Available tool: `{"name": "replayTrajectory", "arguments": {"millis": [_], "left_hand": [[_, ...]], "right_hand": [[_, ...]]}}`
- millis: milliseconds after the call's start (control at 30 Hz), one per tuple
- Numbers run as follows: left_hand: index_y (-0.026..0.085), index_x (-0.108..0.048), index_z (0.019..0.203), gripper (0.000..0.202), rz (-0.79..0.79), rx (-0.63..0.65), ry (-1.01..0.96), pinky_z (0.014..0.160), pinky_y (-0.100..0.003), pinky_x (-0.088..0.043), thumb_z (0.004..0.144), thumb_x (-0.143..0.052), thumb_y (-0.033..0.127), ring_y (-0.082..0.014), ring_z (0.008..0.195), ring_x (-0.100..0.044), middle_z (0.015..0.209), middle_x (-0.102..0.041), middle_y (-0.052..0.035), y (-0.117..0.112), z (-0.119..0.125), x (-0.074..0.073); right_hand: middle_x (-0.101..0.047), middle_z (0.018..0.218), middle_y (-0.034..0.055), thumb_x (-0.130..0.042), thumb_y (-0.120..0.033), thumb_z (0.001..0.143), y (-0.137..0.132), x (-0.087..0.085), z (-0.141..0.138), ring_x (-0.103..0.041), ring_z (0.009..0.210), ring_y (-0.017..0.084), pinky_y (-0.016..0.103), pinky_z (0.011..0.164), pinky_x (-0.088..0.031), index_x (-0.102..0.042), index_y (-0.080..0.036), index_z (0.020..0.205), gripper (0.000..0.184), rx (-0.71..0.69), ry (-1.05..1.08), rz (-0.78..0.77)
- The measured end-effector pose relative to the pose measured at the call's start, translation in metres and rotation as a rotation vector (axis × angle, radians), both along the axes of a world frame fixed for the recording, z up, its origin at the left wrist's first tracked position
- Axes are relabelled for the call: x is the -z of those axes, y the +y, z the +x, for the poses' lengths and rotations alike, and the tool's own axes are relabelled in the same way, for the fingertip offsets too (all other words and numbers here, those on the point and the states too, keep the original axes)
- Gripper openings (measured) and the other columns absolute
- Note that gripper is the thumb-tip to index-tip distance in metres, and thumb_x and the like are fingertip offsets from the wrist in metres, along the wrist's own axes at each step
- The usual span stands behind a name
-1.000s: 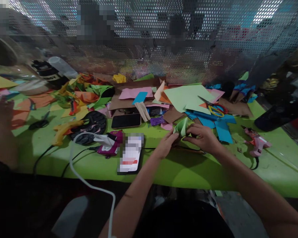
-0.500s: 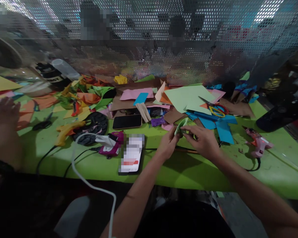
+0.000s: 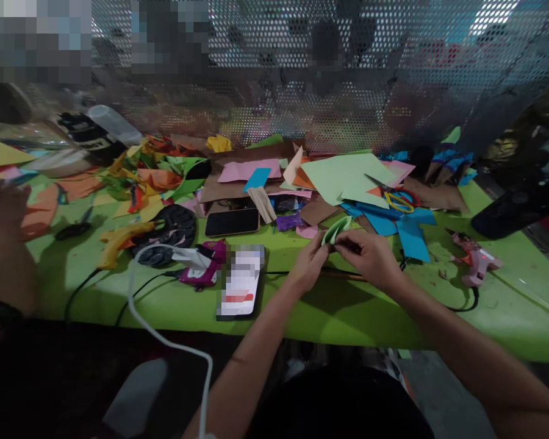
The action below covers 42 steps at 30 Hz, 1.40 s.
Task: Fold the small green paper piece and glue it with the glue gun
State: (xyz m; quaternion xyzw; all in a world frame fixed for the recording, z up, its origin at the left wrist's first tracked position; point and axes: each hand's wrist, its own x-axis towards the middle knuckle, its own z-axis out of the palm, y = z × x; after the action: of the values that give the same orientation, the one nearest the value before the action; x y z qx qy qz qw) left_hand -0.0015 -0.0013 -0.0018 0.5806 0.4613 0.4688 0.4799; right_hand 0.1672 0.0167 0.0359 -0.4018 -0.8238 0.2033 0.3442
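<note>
Now the green paper [image 3: 337, 230], narrower than the open cone of a second ago, sits pinched by the left hand [image 3: 310, 262] and right hand [image 3: 371, 255] above the surface [image 3: 338, 320], suggesting its fold is being tightened.

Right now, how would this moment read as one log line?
left hand: holding curled green paper | right hand: at its lower edge | nearby: purple packet

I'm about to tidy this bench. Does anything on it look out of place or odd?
Nothing looks plainly spilled or broken. What stands out is the yellow-handled scissors, lying partly over the pale green sheet amid jumbled paper scraps, where they might be overlooked.
</note>
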Motion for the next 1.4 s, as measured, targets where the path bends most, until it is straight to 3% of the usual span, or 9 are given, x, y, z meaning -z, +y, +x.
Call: {"name": "replayTrajectory", "arguments": {"millis": [300, 833, 1133, 1400], "left_hand": [[0.020, -0.062, 0.110, 0.028, 0.023, 0.002, 0.025, 0.091, -0.028, -0.040, 0.087, -0.052, 0.034, -0.0204, 0.096, -0.055, 0.101, -0.064, -0.0023, 0.000, 0.001, 0.000], [0.020, -0.061, 0.107, 0.026, 0.018, 0.008, 0.054, 0.085, -0.027, -0.041, 0.093, -0.044, 0.034, -0.0188, 0.091, -0.055, 0.096, -0.063, -0.0018, 0.000, 0.001, 0.000], [0.022, -0.060, 0.118, 0.034, -0.047, 0.003, 0.006, 0.082, -0.027, -0.041, 0.092, -0.045, 0.038, -0.0183, 0.087, -0.054, 0.095, -0.062, -0.0015, 0.002, 0.001, 0.006], [0.019, -0.060, 0.110, 0.028, 0.038, 0.019, 0.049, 0.081, -0.027, -0.042, 0.093, -0.042, 0.034, -0.0178, 0.086, -0.054, 0.091, -0.061, -0.0019, 0.002, 0.001, 0.006]], "right_hand": [[-0.057, 0.058, -0.0033, -0.062, -0.027, 0.085, 0.003, 0.002, 0.003, -0.048, 0.051, 0.011, 0.023, 0.049, -0.032, -0.066, -0.020, 0.083, 0.008, 0.026, 0.066, -0.117], [-0.061, 0.060, -0.0011, -0.058, -0.030, 0.089, 0.002, -0.005, 0.008, -0.048, 0.050, 0.012, 0.025, 0.051, -0.029, -0.066, -0.021, 0.084, 0.013, 0.020, -0.183, 0.068], [-0.064, 0.065, -0.0007, -0.057, -0.029, 0.091, 0.005, -0.007, 0.013, -0.047, 0.052, 0.012, 0.026, 0.053, -0.029, -0.068, -0.022, 0.088, 0.014, -0.031, -0.201, 0.037], [-0.064, 0.063, -0.0005, -0.062, -0.028, 0.086, 0.006, -0.005, 0.012, -0.054, 0.054, 0.013, 0.025, 0.053, -0.032, -0.069, -0.021, 0.085, 0.010, -0.025, -0.187, 0.004]]}}
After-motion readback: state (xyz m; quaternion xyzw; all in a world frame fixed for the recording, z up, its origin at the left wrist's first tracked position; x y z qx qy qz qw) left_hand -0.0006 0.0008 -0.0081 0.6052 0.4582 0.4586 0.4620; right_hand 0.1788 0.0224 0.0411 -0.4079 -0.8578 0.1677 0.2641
